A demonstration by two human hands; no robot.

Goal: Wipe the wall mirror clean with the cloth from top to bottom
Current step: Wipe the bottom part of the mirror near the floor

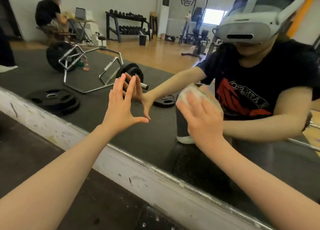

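Right hand [202,118] lies flat with fingers extended, pressing a folded pale cloth [192,92] against the wall mirror [86,94] low down near its scuffed white bottom frame [121,162]; left hand [121,105] is spread open, fingertips braced on the glass, holding nothing. Judged: the cloth is soft, light and liable to bunch, best held under a flat palm; the glass is stiff, slick and fragile, so pressure should be even. No containers with visible contents
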